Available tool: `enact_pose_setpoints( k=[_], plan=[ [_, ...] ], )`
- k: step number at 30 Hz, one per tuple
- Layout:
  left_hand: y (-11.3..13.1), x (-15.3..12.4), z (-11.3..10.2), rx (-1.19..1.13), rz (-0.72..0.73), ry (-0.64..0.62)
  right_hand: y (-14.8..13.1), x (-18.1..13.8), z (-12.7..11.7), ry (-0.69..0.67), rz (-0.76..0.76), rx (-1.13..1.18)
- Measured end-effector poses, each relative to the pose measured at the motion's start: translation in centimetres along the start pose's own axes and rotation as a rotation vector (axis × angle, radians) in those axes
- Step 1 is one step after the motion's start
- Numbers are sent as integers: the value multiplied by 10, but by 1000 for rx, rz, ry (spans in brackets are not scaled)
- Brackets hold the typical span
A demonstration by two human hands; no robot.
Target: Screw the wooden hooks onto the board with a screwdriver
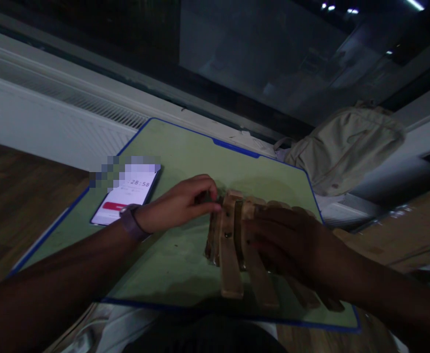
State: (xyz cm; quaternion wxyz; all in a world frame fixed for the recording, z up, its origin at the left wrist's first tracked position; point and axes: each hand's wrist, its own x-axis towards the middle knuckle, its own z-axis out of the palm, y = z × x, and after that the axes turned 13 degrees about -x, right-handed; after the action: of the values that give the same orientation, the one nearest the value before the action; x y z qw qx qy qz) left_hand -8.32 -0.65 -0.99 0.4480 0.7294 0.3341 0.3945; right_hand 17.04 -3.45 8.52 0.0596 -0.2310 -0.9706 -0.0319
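A set of wooden slats joined side by side lies on a green mat with a blue edge. My left hand reaches in from the left, its fingertips pinched against the slats' upper left end. Whatever sits in the pinch is too small and dark to name. My right hand lies over the right part of the slats, fingers curved down on the wood and holding it in place. I wear a watch band on the left wrist.
A phone with a lit screen showing a timer lies on the mat's left side. A beige bag rests on the sill behind the mat, under a dark window. A white radiator runs along the left. Wooden floor shows at both sides.
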Motion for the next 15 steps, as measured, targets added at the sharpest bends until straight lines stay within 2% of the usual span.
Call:
enact_pose_setpoints(
  k=[3,5,7,8,11,15],
  plan=[
    [-2,2,1,234,-115,184,-2,-27,-16,103,104,-42],
    [-6,3,3,449,-219,237,-4,-50,-26,188,236,-79],
    [-9,4,3,645,-326,230,-6,-77,-31,240,435,-97],
    [-10,3,4,723,-369,210,-6,-91,-30,265,602,-104],
    [-11,2,4,853,-460,137,0,-138,-8,450,922,-91],
    [-15,1,4,854,-505,52,14,-198,55,506,1308,31]
  ],
)
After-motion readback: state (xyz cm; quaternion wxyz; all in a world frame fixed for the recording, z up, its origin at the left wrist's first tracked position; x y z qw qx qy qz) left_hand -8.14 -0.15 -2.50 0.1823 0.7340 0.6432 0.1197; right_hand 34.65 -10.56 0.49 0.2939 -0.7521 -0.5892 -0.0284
